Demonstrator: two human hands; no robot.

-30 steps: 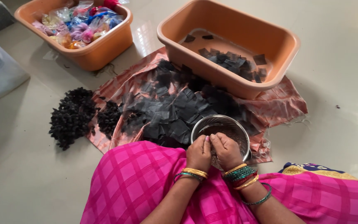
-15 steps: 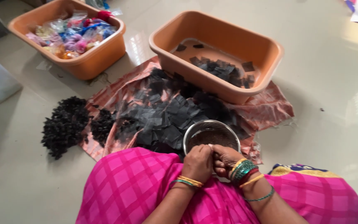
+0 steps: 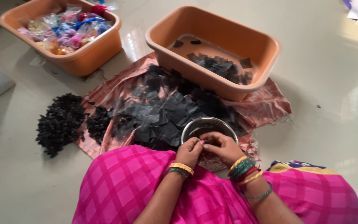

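An orange-pink cloth (image 3: 266, 103) spread on the floor carries a rectangular orange plastic tub (image 3: 224, 87), a heap of black fabric squares (image 3: 162, 112) and a round steel bowl (image 3: 195, 126). Just above that bowl the left hand (image 3: 189, 152) and right hand (image 3: 222, 147) meet, fingertips pressed together in a pinching grip on something too small to identify.

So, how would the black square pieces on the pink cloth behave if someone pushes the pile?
The black squares look thin and flat, so they would probably slide over one another and scatter. They seem light; a handful would likely flop. Pushing may also wrinkle the pink cloth, which already lies creased.
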